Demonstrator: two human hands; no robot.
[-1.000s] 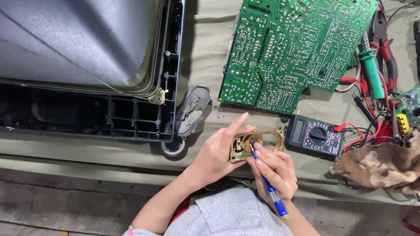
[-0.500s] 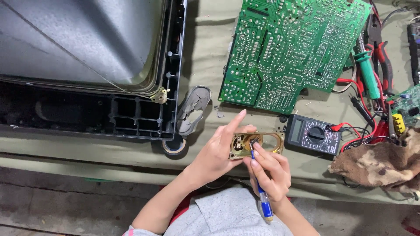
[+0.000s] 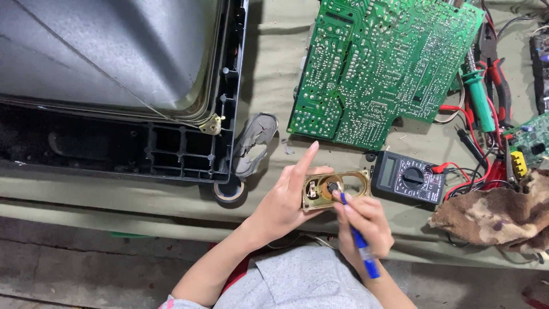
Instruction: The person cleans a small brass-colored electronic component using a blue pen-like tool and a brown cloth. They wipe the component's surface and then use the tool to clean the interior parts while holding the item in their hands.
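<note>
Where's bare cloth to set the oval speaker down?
Free: the olive cloth between the black television frame and the green circuit board, and the strip left of the tape roll. Crowded: right side, with the black multimeter, tangled red leads and brown rag.

Place: an electronics repair workshop, rather informal, it seems set low to a rough concrete floor.
Work surface: an olive-green cloth is spread as the bench cover.
Item under repair: an old tube television lies opened, with its black plastic frame exposed.
Parts: a large green circuit board lies solder side up; a smaller green board is at the right edge.
Instruments: a black multimeter with red and black leads.
Tools: a green-handled soldering iron, red-handled pliers, a roll of tape.
Other: a stained brown rag.
</note>
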